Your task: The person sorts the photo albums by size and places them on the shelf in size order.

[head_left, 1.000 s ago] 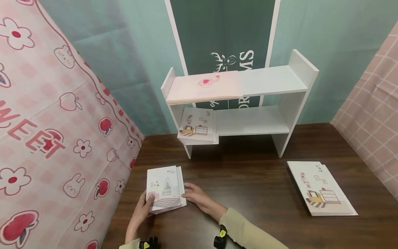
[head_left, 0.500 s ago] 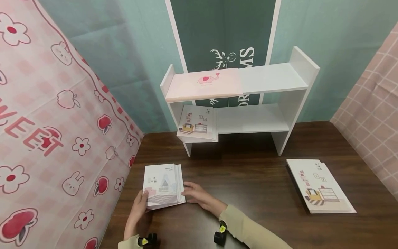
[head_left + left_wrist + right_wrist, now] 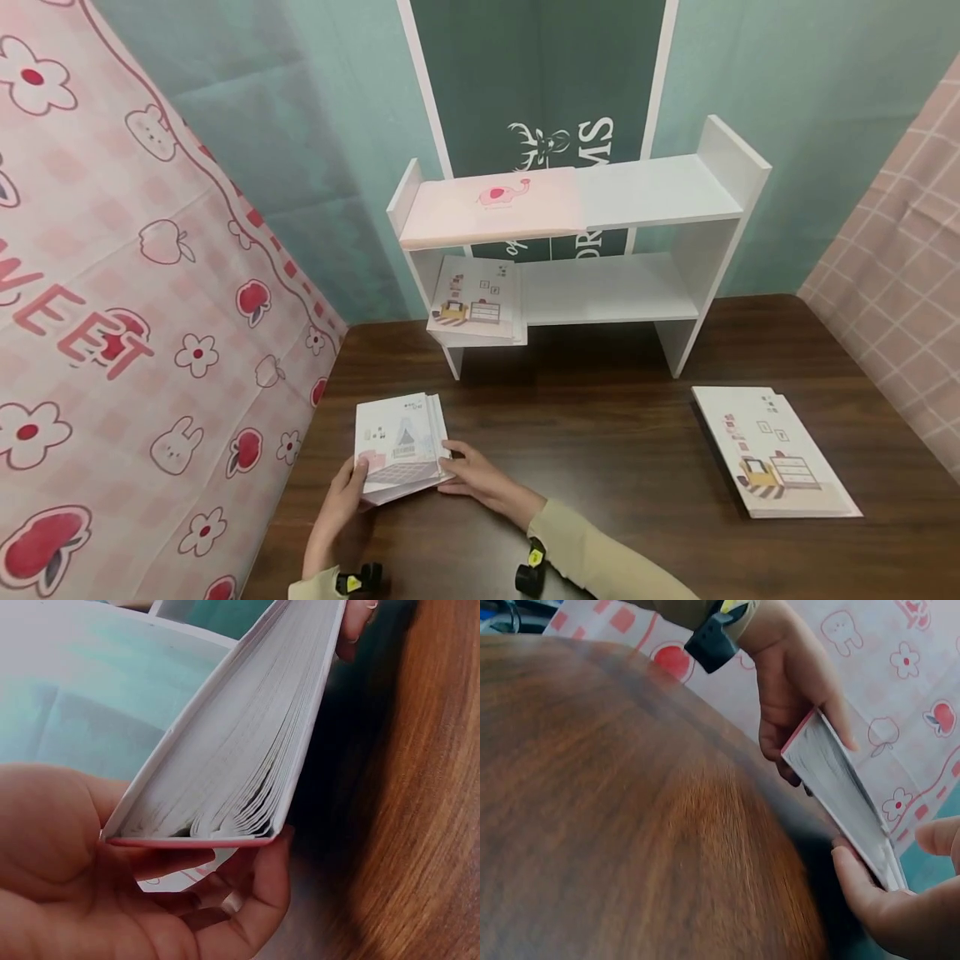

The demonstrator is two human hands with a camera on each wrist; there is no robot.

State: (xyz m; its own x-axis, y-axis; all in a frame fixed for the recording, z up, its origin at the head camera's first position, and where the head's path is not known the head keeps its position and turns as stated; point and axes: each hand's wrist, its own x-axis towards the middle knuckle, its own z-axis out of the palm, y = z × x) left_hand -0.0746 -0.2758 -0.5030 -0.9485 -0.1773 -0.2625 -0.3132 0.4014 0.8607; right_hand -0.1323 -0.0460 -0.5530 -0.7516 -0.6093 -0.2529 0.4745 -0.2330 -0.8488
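A white book (image 3: 397, 442) with a pale tower and pink shapes on its cover is held between both hands, low over the left part of the table. My left hand (image 3: 341, 504) grips its spine side, thumb on the cover and fingers curled underneath. In the left wrist view the pages (image 3: 225, 742) fan slightly between the covers above a pink spine (image 3: 191, 842). My right hand (image 3: 483, 479) pinches the opposite edge. From the right wrist, the book (image 3: 836, 784) looks tilted, with a shadowed gap beside the table.
A white two-tier shelf (image 3: 611, 287) stands at the back, a pink elephant cloth (image 3: 450, 212) on its top board. Books (image 3: 476, 300) with a furniture picture lie on its lower board at left. Similar books (image 3: 772, 450) lie at right on the dark wooden table (image 3: 585, 417).
The book has been raised slightly and shifted a little to the right. My right hand has gone from lightly touching its edge to pinching it. The left hand keeps its grip.
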